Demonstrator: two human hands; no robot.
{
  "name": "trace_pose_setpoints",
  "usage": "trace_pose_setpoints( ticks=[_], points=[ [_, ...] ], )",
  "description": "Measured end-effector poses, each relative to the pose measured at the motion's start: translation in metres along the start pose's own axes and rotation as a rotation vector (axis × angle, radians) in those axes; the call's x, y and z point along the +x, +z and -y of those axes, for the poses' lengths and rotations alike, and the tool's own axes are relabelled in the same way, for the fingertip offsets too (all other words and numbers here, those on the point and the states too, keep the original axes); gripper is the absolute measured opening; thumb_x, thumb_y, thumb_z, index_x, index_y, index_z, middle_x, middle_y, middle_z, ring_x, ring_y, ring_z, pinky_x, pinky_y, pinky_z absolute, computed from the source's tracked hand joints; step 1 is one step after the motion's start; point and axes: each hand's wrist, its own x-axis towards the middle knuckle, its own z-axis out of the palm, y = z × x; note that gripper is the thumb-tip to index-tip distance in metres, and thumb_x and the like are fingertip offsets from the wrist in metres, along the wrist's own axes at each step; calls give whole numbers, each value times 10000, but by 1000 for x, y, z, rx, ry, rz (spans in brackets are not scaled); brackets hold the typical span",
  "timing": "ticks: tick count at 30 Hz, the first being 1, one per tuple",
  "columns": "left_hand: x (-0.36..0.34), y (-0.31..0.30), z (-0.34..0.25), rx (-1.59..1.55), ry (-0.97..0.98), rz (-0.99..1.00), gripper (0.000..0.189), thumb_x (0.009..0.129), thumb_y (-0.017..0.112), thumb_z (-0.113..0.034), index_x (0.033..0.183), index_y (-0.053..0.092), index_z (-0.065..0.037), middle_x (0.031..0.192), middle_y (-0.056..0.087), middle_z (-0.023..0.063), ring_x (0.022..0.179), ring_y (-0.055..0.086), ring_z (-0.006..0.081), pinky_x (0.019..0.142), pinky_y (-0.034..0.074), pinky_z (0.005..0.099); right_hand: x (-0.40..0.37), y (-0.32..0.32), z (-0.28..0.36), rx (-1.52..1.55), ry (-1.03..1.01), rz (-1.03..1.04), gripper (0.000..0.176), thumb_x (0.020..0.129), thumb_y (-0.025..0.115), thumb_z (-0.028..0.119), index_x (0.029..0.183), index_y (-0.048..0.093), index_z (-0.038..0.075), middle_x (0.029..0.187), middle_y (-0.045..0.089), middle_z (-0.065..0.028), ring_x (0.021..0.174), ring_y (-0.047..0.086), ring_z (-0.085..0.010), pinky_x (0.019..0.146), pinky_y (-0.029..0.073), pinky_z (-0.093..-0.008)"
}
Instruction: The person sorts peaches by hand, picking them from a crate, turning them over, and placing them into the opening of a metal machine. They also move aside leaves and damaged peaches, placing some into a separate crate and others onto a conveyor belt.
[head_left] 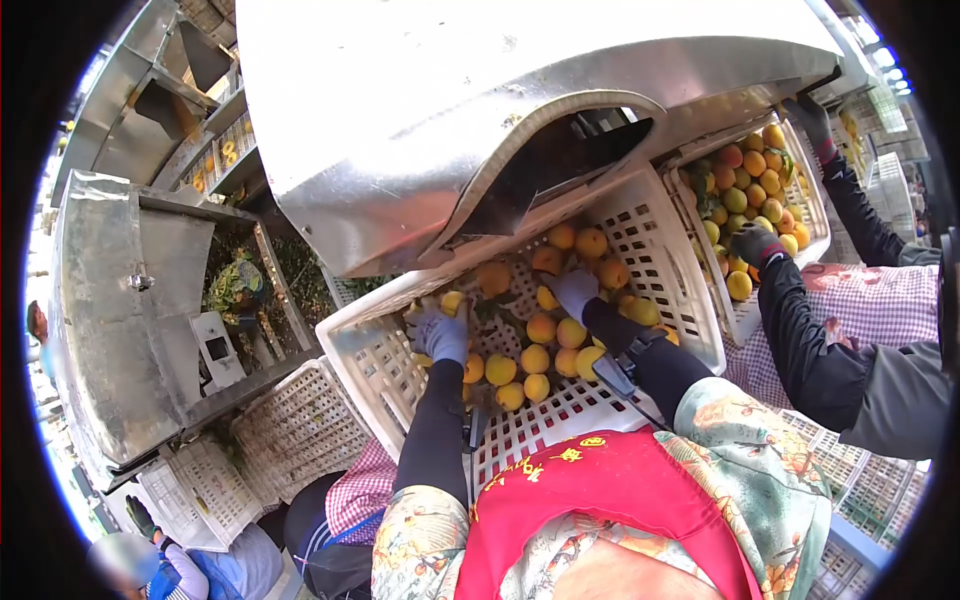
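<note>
A white plastic crate (640,225) stands tilted before me, with yellow-orange peaches (535,357) and a few green leaves in it. My left hand (437,330), in a pale grey glove, is on the crate's left side, its fingers curled round a yellow peach (452,303). Further right, my right hand (575,292), gloved alike, reaches in among the fruit at the back. Its fingers are apart and touch peaches there; part of the fingertips is hidden. Small dark devices (616,376) are strapped at both wrists.
A metal chute (480,190) overhangs the crate's back edge. To the right, a co-worker's dark-gloved hand (757,245) rests at another crate (815,215) of peaches. White crates (300,430) and a metal machine (110,320) stand at left. Another person (215,570) is at lower left.
</note>
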Motion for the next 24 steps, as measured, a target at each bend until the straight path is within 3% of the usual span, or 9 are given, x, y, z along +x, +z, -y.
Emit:
trace_pose_setpoints(
  ticks=[3,8,10,12,15,16,19,22,24],
  points=[
    [-17,26,-16,343,288,52,713,696,715,-481,1330,464,-275,1455,256,239,1392,172,401,1014,210,681,25,24,11,-91,79,101,679,835,565,504,1266,485,-15,1192,562,-251,1085,543,-390,946,409,-442],
    [-2,88,-14,513,572,62,618,749,682,-363,1316,489,-207,1455,317,145,1361,254,385,1008,229,681,5,-7,4,204,132,77,768,746,654,517,1300,441,29,1149,572,-248,1057,556,-383,925,423,-450],
    [-4,83,-16,476,594,11,572,776,663,-298,1309,495,-179,1435,367,122,1338,317,370,1025,272,639,-28,-42,9,326,-166,-216,775,698,707,467,1297,442,54,1110,589,-223,1025,574,-371,886,455,-439],
    [2,62,-9,-283,509,474,542,794,632,-111,1314,480,-113,1369,454,139,1244,457,328,1024,387,477,-53,-112,33,408,-304,-145,786,697,717,427,1322,420,52,1158,568,-219,1039,568,-367,887,457,-434],
    [-23,-3,-9,-692,936,454,614,751,657,-15,1327,454,-71,1291,527,155,1150,542,309,970,449,342,-71,-170,50,538,-532,-83,815,692,740,346,1364,383,54,1249,523,-207,1078,550,-359,909,447,-422],
    [-27,-2,-10,-680,1060,238,643,734,679,22,1329,443,-41,1260,550,150,1138,551,288,960,453,365,-75,-182,54,585,-608,-72,831,688,754,305,1381,369,57,1293,498,-198,1104,538,-354,929,436,-415],
    [-45,-35,-9,-1007,966,388,613,761,672,23,1326,439,-21,1244,555,127,1120,558,254,969,451,364,-86,-212,68,600,-837,-268,877,675,767,262,1413,336,67,1325,478,-187,1160,504,-350,971,404,-424],
    [-77,-108,-33,-1004,1026,264,626,680,759,24,1259,533,-55,1164,604,152,1071,587,265,867,498,338,-106,-235,85,519,-794,-423,909,657,781,238,1425,325,70,1309,488,-191,1165,495,-360,993,382,-438],
    [-67,-109,-32,-933,1115,117,508,781,728,-98,1245,535,-24,1158,605,143,1061,590,255,856,502,332,-105,-238,94,647,-800,-421,922,649,787,245,1428,325,75,1299,492,-197,1169,479,-379,1015,353,-454]
  ],
)
